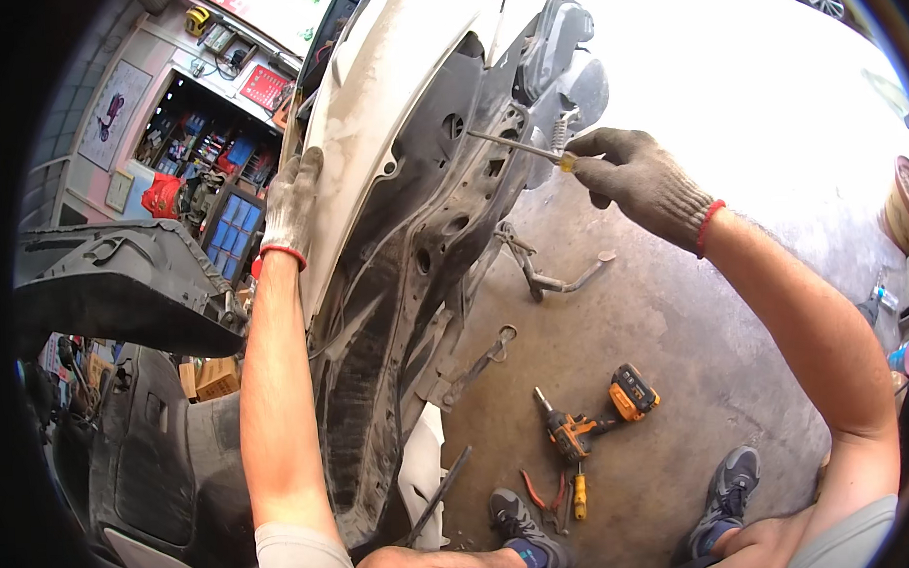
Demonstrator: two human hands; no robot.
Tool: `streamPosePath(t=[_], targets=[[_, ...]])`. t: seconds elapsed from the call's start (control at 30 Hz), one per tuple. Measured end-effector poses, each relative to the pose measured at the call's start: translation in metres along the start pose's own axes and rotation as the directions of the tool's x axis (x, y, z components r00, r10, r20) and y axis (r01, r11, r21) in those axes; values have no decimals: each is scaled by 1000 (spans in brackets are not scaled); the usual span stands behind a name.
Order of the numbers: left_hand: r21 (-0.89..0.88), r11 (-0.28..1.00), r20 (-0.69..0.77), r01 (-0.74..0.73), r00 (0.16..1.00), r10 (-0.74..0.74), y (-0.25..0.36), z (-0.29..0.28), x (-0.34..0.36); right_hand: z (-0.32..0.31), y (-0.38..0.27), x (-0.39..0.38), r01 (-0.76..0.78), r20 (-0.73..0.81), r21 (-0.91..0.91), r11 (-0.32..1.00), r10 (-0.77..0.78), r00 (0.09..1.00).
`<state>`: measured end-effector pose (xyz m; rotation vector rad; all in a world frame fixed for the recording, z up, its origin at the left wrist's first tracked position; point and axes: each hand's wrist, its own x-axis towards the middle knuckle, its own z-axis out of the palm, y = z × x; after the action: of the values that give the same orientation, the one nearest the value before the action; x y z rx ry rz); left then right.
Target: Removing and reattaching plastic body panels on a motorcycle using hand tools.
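A: What is the right hand [639,180] doing?

B: It wears a grey glove. Its grip is clamped on a screwdriver [518,147] with a yellow handle. The metal tip pokes into the dirty dark inside of the scooter body panel [413,245], far up in the middle.

A: And the left hand [292,205]?

B: It has a glove too. It lies on the white outer edge of the same panel, on the left. The fingers bend over the edge, so the grip is closed on the panel.

A: What is on the floor [676,326]?

B: An orange and black drill [589,419] lies near the feet. Just beside it are red pliers [544,493] and a small yellow screwdriver [580,495]. A bent metal stand [549,271] is farther away.
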<state>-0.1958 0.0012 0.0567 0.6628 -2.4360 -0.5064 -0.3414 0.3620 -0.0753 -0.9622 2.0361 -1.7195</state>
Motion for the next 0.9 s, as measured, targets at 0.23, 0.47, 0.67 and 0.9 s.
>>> streamPosePath(t=[0.23, 0.47, 0.67, 0.9], targets=[[45, 999, 25, -17, 1000, 16, 13, 3, -10, -4, 0, -5, -14, -19, -46, 999, 13, 1000], [22, 992, -22, -121, 992, 121, 2, 6, -3, -2, 10, -2, 68, -40, -63, 996, -70, 997], [34, 989, -97, -141, 985, 144, -4, 7, 3, 0, 18, -1, 121, 7, -142, 983, -121, 993], [50, 991, -38, -120, 992, 122, -18, 3, 10, 2, 21, -5, 68, -30, -133, 989, -72, 997]])
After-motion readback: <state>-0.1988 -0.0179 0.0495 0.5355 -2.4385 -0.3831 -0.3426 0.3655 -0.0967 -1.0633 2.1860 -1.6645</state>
